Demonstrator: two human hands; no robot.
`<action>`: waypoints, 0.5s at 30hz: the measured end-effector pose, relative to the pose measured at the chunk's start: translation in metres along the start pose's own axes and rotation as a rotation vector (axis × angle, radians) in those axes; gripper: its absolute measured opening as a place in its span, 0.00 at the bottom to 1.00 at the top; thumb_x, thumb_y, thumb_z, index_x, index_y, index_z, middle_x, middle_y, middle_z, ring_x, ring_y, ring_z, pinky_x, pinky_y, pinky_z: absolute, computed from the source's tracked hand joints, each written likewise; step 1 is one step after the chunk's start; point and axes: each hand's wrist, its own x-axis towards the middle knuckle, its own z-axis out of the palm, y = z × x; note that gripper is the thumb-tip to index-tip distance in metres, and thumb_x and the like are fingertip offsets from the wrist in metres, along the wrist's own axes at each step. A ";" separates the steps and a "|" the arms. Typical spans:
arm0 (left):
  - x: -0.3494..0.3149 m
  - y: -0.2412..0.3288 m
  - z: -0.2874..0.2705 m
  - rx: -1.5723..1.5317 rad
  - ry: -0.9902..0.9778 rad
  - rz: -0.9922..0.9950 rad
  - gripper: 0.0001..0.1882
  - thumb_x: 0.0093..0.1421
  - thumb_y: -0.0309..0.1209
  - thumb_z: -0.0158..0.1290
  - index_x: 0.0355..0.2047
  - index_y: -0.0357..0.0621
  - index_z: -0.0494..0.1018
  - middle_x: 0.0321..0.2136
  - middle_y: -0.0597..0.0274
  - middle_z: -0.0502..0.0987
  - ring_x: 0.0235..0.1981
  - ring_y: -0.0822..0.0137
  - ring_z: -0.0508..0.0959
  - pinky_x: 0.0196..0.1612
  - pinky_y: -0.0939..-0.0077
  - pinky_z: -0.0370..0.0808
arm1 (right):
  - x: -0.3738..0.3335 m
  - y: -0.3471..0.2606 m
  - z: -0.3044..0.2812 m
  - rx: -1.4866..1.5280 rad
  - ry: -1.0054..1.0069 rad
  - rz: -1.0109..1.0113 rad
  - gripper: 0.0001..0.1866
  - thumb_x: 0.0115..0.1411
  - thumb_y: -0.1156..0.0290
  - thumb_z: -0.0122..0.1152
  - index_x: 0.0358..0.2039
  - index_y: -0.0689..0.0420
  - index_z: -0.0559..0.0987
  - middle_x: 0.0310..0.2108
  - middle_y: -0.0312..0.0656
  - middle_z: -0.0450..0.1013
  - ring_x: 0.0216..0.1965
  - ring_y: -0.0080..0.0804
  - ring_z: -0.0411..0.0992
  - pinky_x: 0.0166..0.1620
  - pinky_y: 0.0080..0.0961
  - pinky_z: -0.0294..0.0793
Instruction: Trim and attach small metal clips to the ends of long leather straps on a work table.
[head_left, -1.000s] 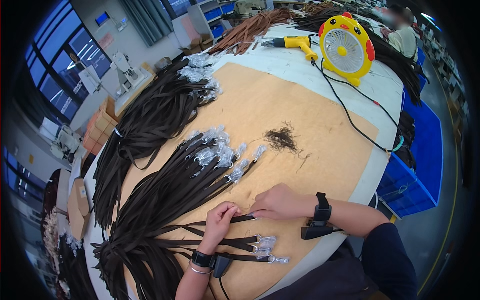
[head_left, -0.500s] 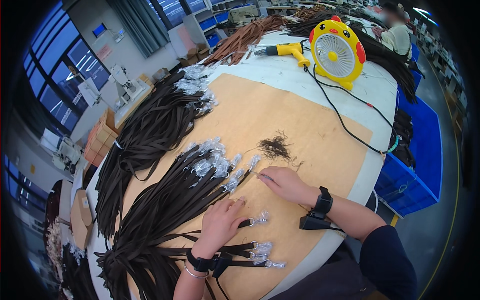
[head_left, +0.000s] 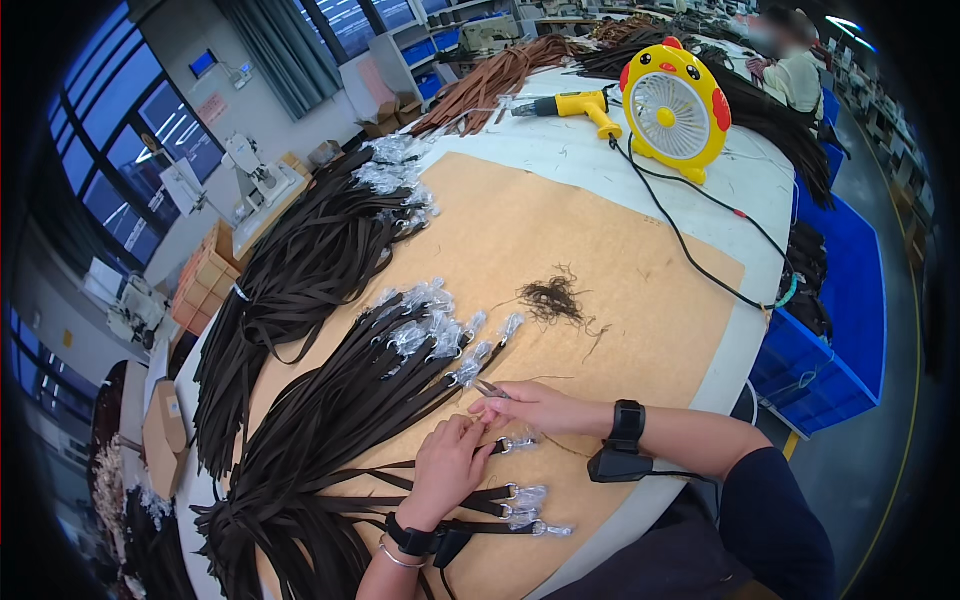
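My right hand (head_left: 535, 408) is closed around small metal thread snips (head_left: 490, 389), their tips pointing left over the board. Beside it, my left hand (head_left: 448, 465) has its fingers drawn together, the fingertips meeting those of the right; whatever they pinch is too small to make out. A black strap (head_left: 486, 449) runs under the left hand, and its plastic-wrapped metal clasp (head_left: 519, 443) sticks out to the right. Below lie several more strap ends with wrapped clasps (head_left: 527, 500). A fanned bundle of black straps (head_left: 330, 385) spreads at the left.
Loose dark threads (head_left: 553, 299) lie in a small heap on the tan board (head_left: 640, 240). Farther off are a second black strap bundle (head_left: 290, 250), a yellow heat gun (head_left: 580, 104) and a yellow fan (head_left: 675, 110) with cables. A blue bin (head_left: 820, 385) stands right; another person (head_left: 795, 75) is at the back.
My right hand has come down and left with the snips, from the upper strap ends to my left hand. My left fingers have drawn together from a flatter pose.
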 end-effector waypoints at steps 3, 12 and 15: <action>0.000 0.002 -0.004 0.036 -0.002 -0.008 0.27 0.58 0.38 0.62 0.57 0.47 0.74 0.39 0.58 0.74 0.39 0.57 0.76 0.41 0.64 0.74 | 0.003 0.005 -0.010 0.003 -0.019 -0.032 0.17 0.74 0.60 0.45 0.46 0.62 0.74 0.43 0.39 0.77 0.37 0.29 0.76 0.43 0.29 0.78; 0.002 0.006 -0.011 0.103 -0.054 -0.011 0.32 0.56 0.50 0.61 0.58 0.52 0.73 0.38 0.60 0.73 0.36 0.60 0.75 0.37 0.66 0.71 | -0.006 -0.031 -0.027 -0.101 0.160 -0.005 0.21 0.74 0.59 0.44 0.56 0.63 0.71 0.54 0.44 0.72 0.52 0.31 0.72 0.50 0.28 0.78; 0.008 0.014 0.003 0.244 -0.024 0.049 0.32 0.56 0.54 0.60 0.57 0.53 0.74 0.38 0.59 0.73 0.35 0.60 0.76 0.35 0.67 0.71 | -0.004 -0.042 -0.003 0.110 -0.101 0.121 0.23 0.75 0.59 0.43 0.60 0.63 0.69 0.60 0.45 0.67 0.57 0.31 0.70 0.50 0.29 0.79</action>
